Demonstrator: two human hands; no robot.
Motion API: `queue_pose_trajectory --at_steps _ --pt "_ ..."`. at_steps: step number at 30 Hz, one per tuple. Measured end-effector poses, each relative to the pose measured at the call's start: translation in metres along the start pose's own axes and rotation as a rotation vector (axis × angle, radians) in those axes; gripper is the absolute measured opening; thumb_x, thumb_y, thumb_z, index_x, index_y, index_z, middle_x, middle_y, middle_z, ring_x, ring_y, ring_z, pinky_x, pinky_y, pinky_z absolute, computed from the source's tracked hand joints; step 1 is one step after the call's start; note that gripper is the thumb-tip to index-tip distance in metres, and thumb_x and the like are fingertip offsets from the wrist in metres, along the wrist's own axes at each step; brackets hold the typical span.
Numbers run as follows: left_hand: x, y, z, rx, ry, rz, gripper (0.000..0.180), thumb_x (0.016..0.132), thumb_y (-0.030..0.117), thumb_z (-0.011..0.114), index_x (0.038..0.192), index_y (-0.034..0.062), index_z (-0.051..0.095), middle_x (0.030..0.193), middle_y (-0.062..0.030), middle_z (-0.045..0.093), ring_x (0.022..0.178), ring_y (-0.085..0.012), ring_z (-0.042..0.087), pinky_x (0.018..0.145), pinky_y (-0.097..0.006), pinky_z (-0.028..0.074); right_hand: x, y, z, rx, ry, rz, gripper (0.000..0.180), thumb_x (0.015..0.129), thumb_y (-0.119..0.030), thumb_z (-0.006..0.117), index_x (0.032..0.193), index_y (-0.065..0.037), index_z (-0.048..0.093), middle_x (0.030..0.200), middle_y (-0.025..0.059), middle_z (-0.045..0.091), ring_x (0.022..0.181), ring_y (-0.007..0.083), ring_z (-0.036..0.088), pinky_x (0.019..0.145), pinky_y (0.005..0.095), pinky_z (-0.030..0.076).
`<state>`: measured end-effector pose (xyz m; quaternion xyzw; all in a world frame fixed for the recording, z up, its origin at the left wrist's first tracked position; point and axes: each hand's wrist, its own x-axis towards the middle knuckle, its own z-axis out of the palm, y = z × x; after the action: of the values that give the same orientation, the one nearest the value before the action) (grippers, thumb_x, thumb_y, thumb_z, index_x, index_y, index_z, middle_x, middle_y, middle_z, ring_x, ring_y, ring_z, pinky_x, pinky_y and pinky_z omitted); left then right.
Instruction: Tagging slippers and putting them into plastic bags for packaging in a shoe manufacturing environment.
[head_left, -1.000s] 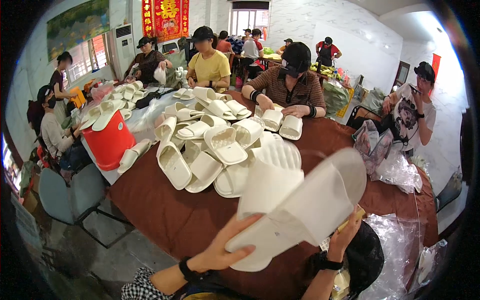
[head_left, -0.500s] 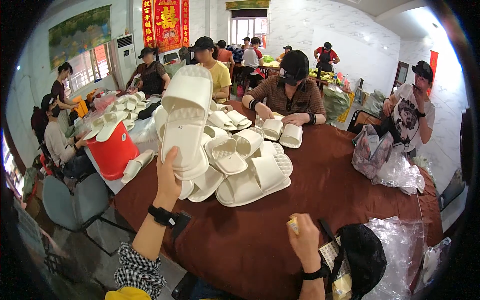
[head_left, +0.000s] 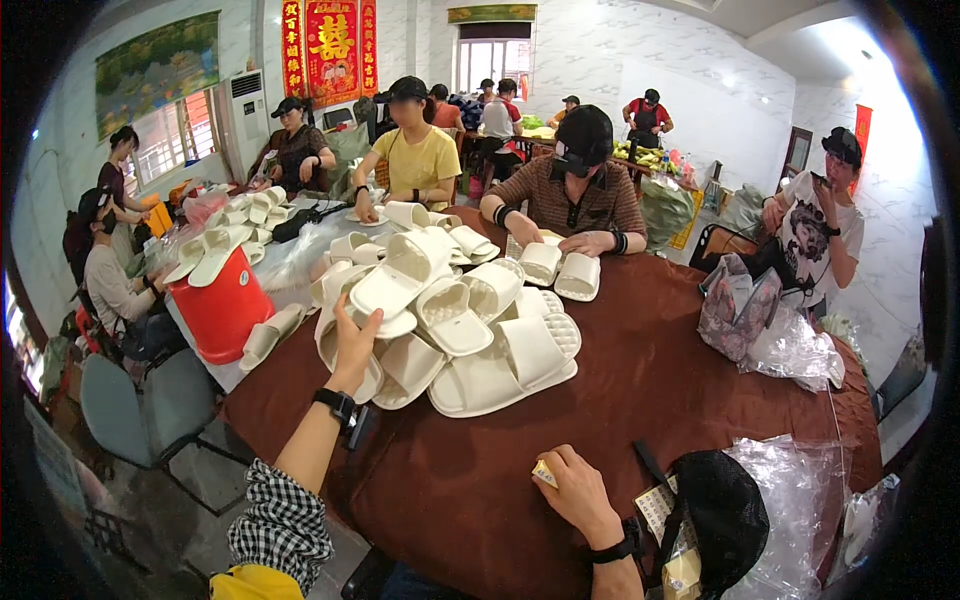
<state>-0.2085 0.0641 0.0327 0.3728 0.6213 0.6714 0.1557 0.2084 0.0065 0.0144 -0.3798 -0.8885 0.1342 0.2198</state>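
Note:
Cream slippers (head_left: 505,375) lie in a heap on the brown-covered table. At the heap's near left side is my left hand (head_left: 355,345), its thumb and forefinger apart. Those fingers are at the heel edge of a slipper pair (head_left: 400,278) resting on top, and some fingertips are hidden behind the slippers. My right hand (head_left: 580,495) rests low over the table, closed around a small yellow-and-white piece (head_left: 544,473) like a folded label or small packet; its exact kind is unclear.
Beside my right wrist lie a black mesh cap (head_left: 725,520), a printed card (head_left: 655,507) and clear plastic bags (head_left: 795,490). Across the table, a person in brown (head_left: 570,200) handles two slippers (head_left: 560,270). A red bucket (head_left: 222,310) bearing slippers stands left.
My left hand has lowered the raised slipper pair onto the heap, and its fingers have spread. My right hand has moved slightly left and down, still with the small yellow-and-white piece.

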Motion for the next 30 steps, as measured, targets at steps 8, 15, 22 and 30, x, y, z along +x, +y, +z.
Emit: queue_pose_trajectory --at_steps 8,15,22,30 --pt "-0.063 0.037 0.025 0.203 0.068 0.52 0.053 0.089 0.003 0.06 0.141 0.0032 0.048 0.144 -0.0162 0.049 0.134 -0.0333 0.044 0.112 -0.043 0.036 -0.001 0.004 0.002 -0.001 0.019 -0.01 0.032 0.086 -0.018 0.075 0.111 -0.007 0.059 0.108 0.0119 0.059 0.099 0.0329 0.064 0.079 0.0426 0.057" --pt "-0.138 0.052 0.076 0.363 -0.708 0.543 0.045 0.09 0.011 0.066 0.133 0.0049 0.057 0.138 -0.0158 0.056 0.131 -0.0314 0.05 0.11 -0.04 0.04 -0.003 0.007 0.003 0.015 0.036 -0.026 0.032 0.086 -0.018 0.075 0.111 -0.007 0.058 0.107 0.0109 0.06 0.098 0.0318 0.065 0.077 0.0423 0.057" --pt "-0.126 0.022 0.136 0.748 -0.604 0.799 0.047 0.082 0.009 0.069 0.128 0.005 0.058 0.143 -0.017 0.049 0.139 -0.0414 0.039 0.115 -0.052 0.033 -0.003 0.008 -0.004 -0.009 0.141 0.065 0.031 0.087 -0.016 0.073 0.112 -0.007 0.058 0.103 0.0124 0.063 0.092 0.034 0.067 0.074 0.0432 0.057" --pt "-0.122 0.028 0.153 0.636 -0.529 0.781 0.047 0.076 0.007 0.072 0.122 0.0048 0.058 0.132 -0.0204 0.05 0.109 -0.0391 0.059 0.095 -0.048 0.046 -0.001 0.019 -0.022 0.063 0.411 0.222 0.026 0.089 -0.015 0.07 0.111 -0.005 0.06 0.102 0.0153 0.065 0.092 0.0378 0.067 0.074 0.0458 0.056"
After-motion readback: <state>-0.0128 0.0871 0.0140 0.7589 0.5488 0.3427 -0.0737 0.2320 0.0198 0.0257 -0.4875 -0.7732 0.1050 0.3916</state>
